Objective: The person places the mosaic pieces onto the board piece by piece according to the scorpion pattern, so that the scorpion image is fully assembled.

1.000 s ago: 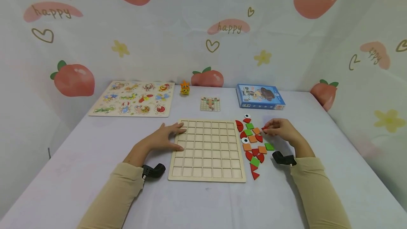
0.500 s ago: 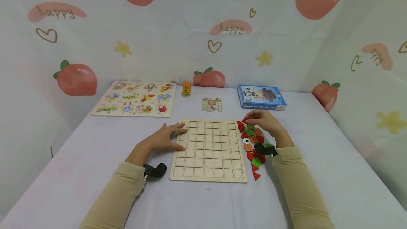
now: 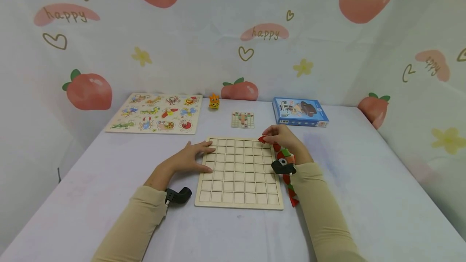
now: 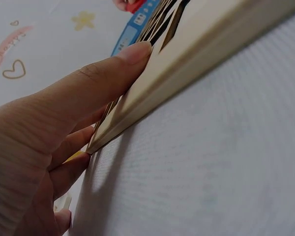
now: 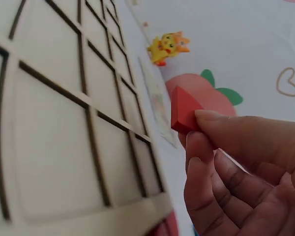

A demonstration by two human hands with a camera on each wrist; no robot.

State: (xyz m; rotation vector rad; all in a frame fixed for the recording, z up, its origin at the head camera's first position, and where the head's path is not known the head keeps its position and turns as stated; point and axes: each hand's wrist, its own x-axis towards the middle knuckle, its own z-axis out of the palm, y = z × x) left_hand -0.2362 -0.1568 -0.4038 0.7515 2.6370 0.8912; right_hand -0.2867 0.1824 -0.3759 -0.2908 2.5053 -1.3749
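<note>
At the far right corner of the wooden grid board (image 3: 238, 166), the right hand (image 3: 282, 136) holds a small red wedge-shaped block (image 5: 184, 110). Its thumb and a finger pinch the block, and the other fingers curl in below. I cannot tell if the block touches the wood. On the board's left side, the left hand (image 3: 187, 158) is spread wide, with its thumb lying on top of the rim and its fingers farther up that edge. Just beside the board's right edge lie red, green and orange pieces (image 3: 284, 153) and a round eye piece (image 3: 282, 161), partly hidden by the right arm. Past the board is a little picture card (image 3: 242, 120), with a blue box (image 3: 300, 111) to its right, a yellow and orange toy (image 3: 214, 102) to its left, and a bug puzzle board (image 3: 154, 114) farther left.
</note>
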